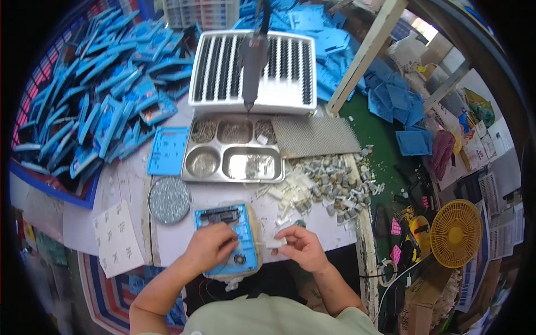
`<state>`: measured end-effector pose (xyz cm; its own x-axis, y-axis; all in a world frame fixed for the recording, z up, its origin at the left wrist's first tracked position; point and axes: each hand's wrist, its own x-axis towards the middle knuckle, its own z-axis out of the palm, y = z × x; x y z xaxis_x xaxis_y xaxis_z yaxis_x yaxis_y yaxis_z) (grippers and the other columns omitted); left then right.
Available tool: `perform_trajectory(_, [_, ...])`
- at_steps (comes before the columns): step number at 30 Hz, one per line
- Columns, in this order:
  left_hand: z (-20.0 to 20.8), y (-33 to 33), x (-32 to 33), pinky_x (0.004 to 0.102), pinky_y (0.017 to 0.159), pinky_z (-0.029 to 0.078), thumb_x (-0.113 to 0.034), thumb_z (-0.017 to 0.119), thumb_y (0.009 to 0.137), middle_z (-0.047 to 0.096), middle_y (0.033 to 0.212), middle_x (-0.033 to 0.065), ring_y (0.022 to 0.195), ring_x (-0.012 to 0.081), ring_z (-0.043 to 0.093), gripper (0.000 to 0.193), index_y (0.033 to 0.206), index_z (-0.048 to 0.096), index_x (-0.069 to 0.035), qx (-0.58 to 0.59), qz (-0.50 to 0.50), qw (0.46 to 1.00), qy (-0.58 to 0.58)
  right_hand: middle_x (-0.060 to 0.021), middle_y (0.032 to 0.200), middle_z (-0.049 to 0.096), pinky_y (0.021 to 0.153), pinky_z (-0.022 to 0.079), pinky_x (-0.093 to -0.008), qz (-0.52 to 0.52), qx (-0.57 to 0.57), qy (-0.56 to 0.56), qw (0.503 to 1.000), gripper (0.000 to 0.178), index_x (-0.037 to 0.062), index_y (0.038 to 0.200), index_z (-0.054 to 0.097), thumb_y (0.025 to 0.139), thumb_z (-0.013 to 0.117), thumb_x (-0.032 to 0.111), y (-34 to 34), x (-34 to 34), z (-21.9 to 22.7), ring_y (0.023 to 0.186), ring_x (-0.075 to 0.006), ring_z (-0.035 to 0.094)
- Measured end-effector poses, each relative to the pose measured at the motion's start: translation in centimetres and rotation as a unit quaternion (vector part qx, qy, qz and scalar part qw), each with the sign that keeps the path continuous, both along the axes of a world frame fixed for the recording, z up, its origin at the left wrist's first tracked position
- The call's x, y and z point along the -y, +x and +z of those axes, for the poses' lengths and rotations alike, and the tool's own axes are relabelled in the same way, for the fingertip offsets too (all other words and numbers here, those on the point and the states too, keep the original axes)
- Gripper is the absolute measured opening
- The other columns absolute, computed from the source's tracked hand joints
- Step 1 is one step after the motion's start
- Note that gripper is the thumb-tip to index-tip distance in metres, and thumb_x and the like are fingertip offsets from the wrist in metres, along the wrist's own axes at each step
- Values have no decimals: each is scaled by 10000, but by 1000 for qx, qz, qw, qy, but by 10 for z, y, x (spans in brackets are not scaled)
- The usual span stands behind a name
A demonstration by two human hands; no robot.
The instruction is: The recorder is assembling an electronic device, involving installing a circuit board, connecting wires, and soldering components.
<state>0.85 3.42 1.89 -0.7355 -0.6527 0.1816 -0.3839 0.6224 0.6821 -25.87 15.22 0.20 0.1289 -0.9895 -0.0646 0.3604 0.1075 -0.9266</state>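
Observation:
In front of me lies a blue plastic housing [244,226] with black parts along its top and a round dark part near its lower end. It rests on a pale, worn pad [254,223]. My left hand [211,245] is over the housing's left side, fingers curled down onto it; whatever they may pinch is hidden. Just right of the housing, my right hand [304,249] pinches a small white plastic piece [274,243] between thumb and fingers. A dark electric screwdriver [254,67] hangs point down above a metal compartment tray [233,177].
Loose white pieces and small metal motors [329,187] are heaped at the right. A round tin [169,200] stands left of the housing. Blue housings fill a basket [86,195] at far left. Behind the tray sits a white rack [287,95]. A yellow fan [456,233] stands at right.

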Motion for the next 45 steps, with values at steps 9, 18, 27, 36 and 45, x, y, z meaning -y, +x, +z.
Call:
perform_trajectory(9, [-27, 11, -14, 341, 576, 474, -99, 760, 874, 596, 778, 93, 635, 239, 603, 122, 924, 661, -47, -117, 137, 979, 97, -79, 1008, 625, 855, 469, -408, 39, -474, -253, 843, 284, 82, 999, 729, 724, 799, 84, 16, 42, 31, 971, -305, 564])
perform_trajectory(18, [-29, 11, -13, 286, 576, 451, -49, 755, 870, 608, 799, 64, 634, 150, 580, 115, 918, 655, -22, -132, 139, 976, 102, -68, 967, 615, 802, 503, -395, 87, -560, -315, 762, 286, 72, 975, 704, 706, 793, 36, 35, 61, 41, 960, -300, 568])
perform_trajectory(27, [-30, 10, -12, 291, 560, 443, -43, 755, 862, 603, 782, 62, 610, 156, 570, 112, 910, 655, -28, -134, 144, 977, 87, -81, 962, 639, 763, 502, -393, 65, -529, -343, 774, 311, 71, 985, 700, 694, 804, 33, 38, 64, 11, 898, -295, 585])
perform_trajectory(36, [-31, 9, -12, 285, 551, 432, -25, 751, 862, 600, 787, 67, 605, 143, 565, 111, 918, 656, -23, -134, 144, 976, 89, -79, 975, 652, 756, 495, -390, 30, -424, -332, 842, 302, 65, 1009, 713, 728, 822, 68, 37, 62, -25, 861, -286, 585])
perform_trajectory(45, [-26, 12, -18, 302, 557, 443, -89, 779, 850, 570, 733, 38, 603, 152, 548, 143, 928, 662, -59, -229, 180, 950, 114, -63, 1014, 663, 838, 481, -414, 123, -597, -316, 727, 321, 75, 1013, 721, 704, 808, 73, 49, 64, 20, 970, -297, 577])
